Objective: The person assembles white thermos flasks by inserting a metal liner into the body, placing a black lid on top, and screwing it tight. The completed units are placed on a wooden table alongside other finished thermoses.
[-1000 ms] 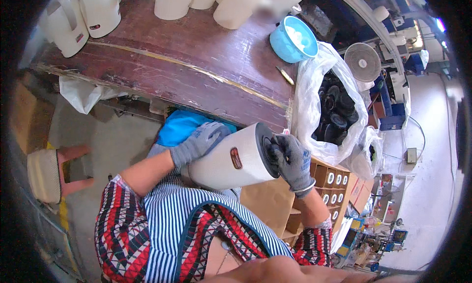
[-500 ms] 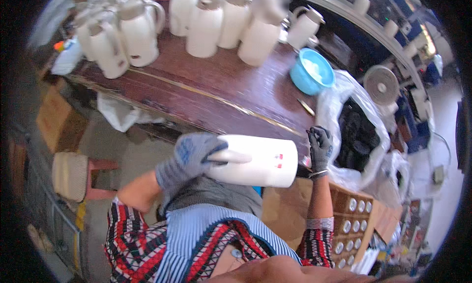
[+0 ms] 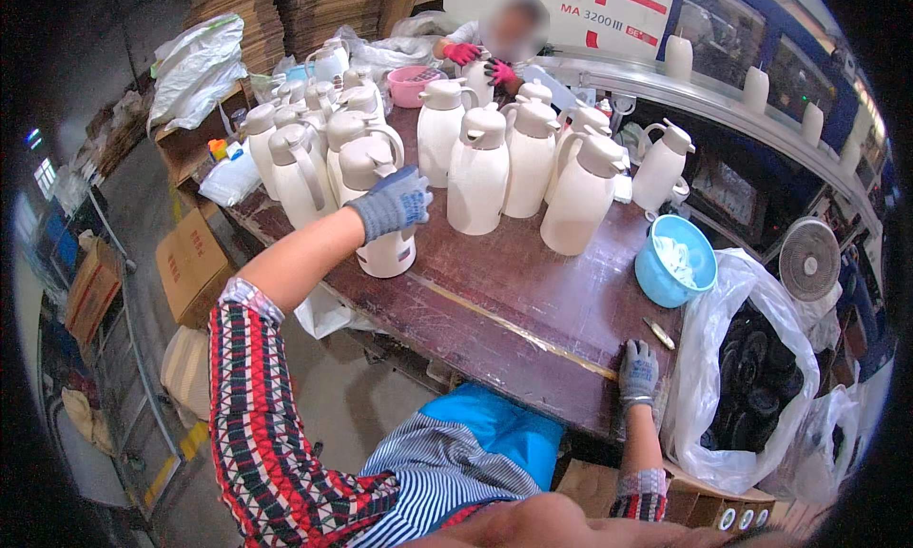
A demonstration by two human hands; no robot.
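Observation:
My left hand (image 3: 395, 204), in a grey-blue work glove, is closed at the handle side of a cream thermos jug (image 3: 385, 257). The jug stands upright on the dark wooden table (image 3: 504, 296), at the front of the left cluster, its handle mostly hidden by the glove. My right hand (image 3: 639, 372), gloved alike, lies on the table's right front edge with fingers stretched out, holding nothing visible. Just beyond it is a small pale-handled tool (image 3: 659, 334). More cream jugs with beige lids, such as a jug (image 3: 477, 182) mid-table, stand farther back.
A blue basin (image 3: 675, 261) with white pieces sits at the right edge. Beside the table, a clear plastic bag (image 3: 680, 415) holds black round parts. Across the table a person in pink gloves (image 3: 463, 53) handles a jug. Cardboard boxes (image 3: 193, 261) stand on the left floor.
The jug, held sideways before my body, now stands upright on the table at the left. My left hand has reached forward with it. My right hand now lies on the table edge.

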